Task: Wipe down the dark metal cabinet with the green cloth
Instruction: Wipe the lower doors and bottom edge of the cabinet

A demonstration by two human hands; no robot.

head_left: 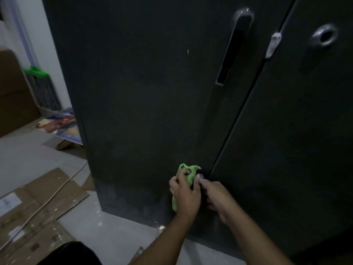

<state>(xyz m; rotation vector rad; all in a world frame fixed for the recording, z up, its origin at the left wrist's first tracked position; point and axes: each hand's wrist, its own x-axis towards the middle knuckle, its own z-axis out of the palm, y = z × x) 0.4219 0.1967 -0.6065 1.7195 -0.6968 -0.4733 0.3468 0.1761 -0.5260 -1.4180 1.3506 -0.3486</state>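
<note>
The dark metal cabinet fills most of the view, with two doors split by a slanted seam. The green cloth is bunched low on the left door, right beside that seam. My left hand grips the cloth, fingers curled into its folds, and part of the cloth hangs out under the palm. My right hand lies against it on the right, its fingertips pinching the cloth's dark edge near the seam. Both forearms reach in from the bottom of the frame.
A long chrome handle sits high on the left door, a round lock ring on the right door. Flattened cardboard lies on the grey floor at left. A brown box and printed sheets sit by the white wall.
</note>
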